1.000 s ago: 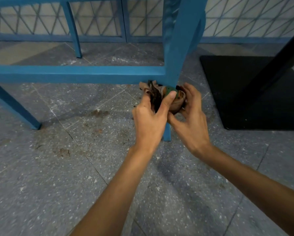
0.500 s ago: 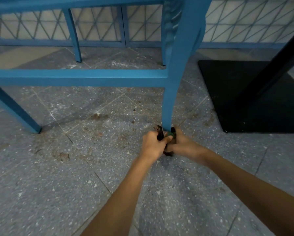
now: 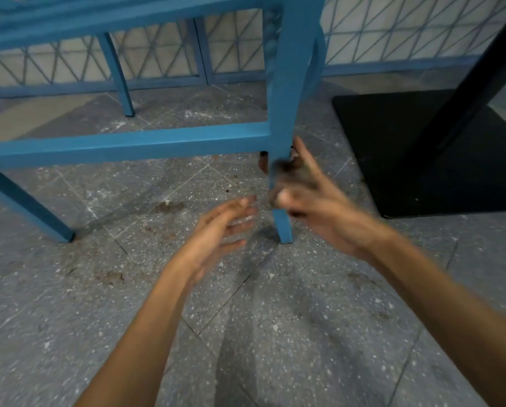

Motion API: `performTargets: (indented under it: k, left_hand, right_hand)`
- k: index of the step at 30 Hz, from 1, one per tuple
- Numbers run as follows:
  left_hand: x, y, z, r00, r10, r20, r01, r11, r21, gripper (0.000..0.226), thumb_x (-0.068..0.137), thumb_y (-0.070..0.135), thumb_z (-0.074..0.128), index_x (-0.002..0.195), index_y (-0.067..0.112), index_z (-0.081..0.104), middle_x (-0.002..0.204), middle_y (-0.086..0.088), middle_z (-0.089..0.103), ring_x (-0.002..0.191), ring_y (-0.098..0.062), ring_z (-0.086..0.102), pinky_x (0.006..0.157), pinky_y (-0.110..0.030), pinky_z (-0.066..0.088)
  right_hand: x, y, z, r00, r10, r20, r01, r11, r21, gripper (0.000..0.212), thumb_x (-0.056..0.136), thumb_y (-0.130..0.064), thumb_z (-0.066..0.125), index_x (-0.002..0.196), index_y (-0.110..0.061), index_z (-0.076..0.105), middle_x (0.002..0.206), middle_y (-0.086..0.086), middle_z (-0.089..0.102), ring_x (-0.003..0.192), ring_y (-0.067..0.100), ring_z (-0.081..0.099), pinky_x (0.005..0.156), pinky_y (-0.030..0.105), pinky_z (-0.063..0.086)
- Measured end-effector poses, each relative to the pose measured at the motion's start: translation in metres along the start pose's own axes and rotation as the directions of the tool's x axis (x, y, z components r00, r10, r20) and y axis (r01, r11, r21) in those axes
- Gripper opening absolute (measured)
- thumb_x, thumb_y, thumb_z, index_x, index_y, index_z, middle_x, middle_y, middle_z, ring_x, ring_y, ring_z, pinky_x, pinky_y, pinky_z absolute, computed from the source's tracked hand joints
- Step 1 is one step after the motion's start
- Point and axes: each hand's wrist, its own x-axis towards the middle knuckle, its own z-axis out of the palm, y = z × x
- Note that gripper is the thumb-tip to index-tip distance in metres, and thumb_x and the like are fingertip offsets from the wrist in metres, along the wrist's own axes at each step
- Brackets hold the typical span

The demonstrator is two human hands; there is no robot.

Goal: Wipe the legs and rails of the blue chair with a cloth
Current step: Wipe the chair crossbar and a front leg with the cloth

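Observation:
The blue chair's near leg point(image 3: 284, 83) stands at centre, with a horizontal blue rail point(image 3: 122, 146) running left from it. A dark brownish cloth point(image 3: 278, 168), blurred by motion, is wrapped against that leg just below the rail joint. My right hand point(image 3: 313, 195) is shut on the cloth, fingers spread around the leg's right side. My left hand point(image 3: 219, 227) hovers off the leg to the lower left, fingers apart and holding nothing. The leg's foot point(image 3: 285, 230) shows below my hands.
Two more blue chair legs stand at far left point(image 3: 25, 207) and at the back point(image 3: 119, 77). A black table base point(image 3: 422, 148) with a slanting black post point(image 3: 474, 74) lies close on the right. The grey speckled floor point(image 3: 275, 333) has brown dirt spots.
Both hands gripped the cloth at the leg's foot half a second ago. Now my right hand has slid the cloth up the leg, and my left hand has let go.

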Motion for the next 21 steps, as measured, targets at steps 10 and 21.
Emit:
performTargets:
  k: [10,21]
  left_hand:
    - [0.013,0.024,0.039,0.976,0.202,-0.086,-0.204,0.979,-0.017,0.032,0.098,0.021,0.035,0.116,0.038,0.056,0.120,0.010,0.064,0.115,-0.015,0.058,0.096,-0.040,0.045]
    - [0.024,0.026,0.055,0.901,0.430,-0.062,-0.384,0.855,0.349,0.036,0.102,0.033,0.032,0.133,0.018,0.044,0.112,0.012,0.056,0.102,0.007,0.054,0.085,-0.009,0.045]
  right_hand:
    - [-0.003,0.070,-0.005,0.952,0.287,-0.107,-0.305,0.924,-0.232,0.090,0.095,-0.023,0.053,0.147,-0.029,-0.019,0.145,-0.019,0.027,0.131,-0.001,0.029,0.092,0.003,0.034]
    - [0.017,0.040,0.020,0.843,-0.034,-0.536,-0.228,0.880,-0.416,0.046,0.073,-0.022,0.079,0.116,-0.019,0.063,0.083,-0.001,0.071,0.070,0.013,0.067,0.069,0.019,0.056]
